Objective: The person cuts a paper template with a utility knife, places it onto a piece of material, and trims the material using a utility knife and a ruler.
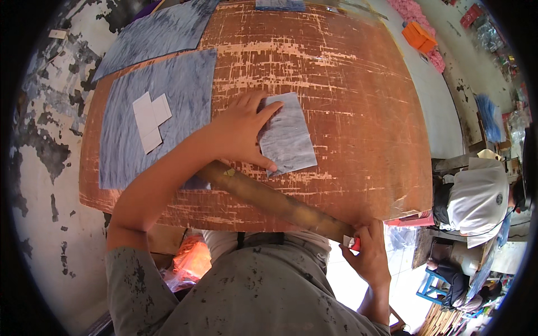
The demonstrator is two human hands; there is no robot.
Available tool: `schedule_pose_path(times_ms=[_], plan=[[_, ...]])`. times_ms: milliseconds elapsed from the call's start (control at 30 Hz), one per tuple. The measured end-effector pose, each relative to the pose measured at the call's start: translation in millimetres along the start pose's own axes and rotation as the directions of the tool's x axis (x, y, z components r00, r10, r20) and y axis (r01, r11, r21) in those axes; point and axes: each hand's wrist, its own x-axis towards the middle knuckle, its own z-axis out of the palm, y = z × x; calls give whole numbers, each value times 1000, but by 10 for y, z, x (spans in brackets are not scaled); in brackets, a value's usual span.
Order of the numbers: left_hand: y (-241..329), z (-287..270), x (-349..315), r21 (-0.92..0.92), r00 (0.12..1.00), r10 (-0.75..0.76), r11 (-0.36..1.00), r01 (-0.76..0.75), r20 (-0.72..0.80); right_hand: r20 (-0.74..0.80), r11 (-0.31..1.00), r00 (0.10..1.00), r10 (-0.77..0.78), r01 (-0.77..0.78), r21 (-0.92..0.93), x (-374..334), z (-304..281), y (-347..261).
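My left hand (244, 129) rests with its fingers spread along the left edge of a cut piece of grey streaked sheet (288, 134). Its index finger and thumb lie on that piece near the top and bottom corners. At the table's front right edge, my right hand (367, 255) is closed around a small red and white object (351, 243), whose kind I cannot make out. Beside that hand ends a long, worn brown flat strip (274, 203), slanting across the table's front edge. Its far end reaches under my left forearm.
The worn brown tabletop (358, 140) carries large grey streaked sheets (185, 78) at left. White cut pieces (148, 120) lie on one sheet. An orange box (418, 37) stands beyond the far right edge. Another person in white (479, 193) is at the right, near a blue stool (431, 287).
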Motion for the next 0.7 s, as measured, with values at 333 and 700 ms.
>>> schedule_pose_path(times_ms=[333,700], plan=[[128,-7,-456,228,952,-282,925,303,-121,119,985,993,5,-25,169,-188,16,123],[239,-11,-995,-50,836,1,998,-35,-548,8,916,996,90,-86,392,-306,191,400]])
